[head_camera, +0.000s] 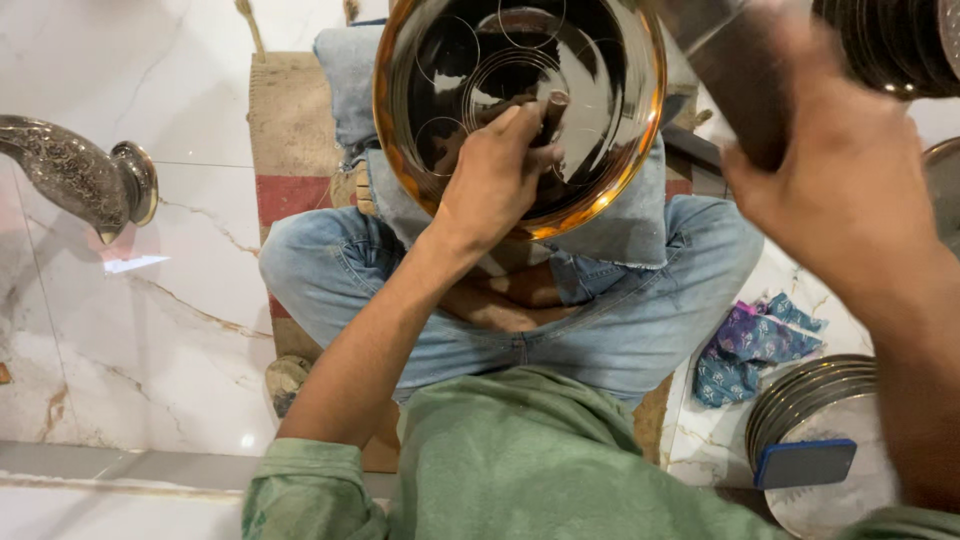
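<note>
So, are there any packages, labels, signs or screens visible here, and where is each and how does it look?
None that I can make out: no package, label, sign or screen.
Closest thing: a flat blue rectangular object with a dark face, lying on the stack of metal plates at lower right; what it is I cannot tell.
The left hand presses a tool into the metal bowl; the right hand grips a dark handle.

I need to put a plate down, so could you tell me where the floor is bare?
Bare marble floor lies between the ornate metal piece and the mat. Right is crowded: patterned cloth, stacked plates, blue-edged pad.
</note>
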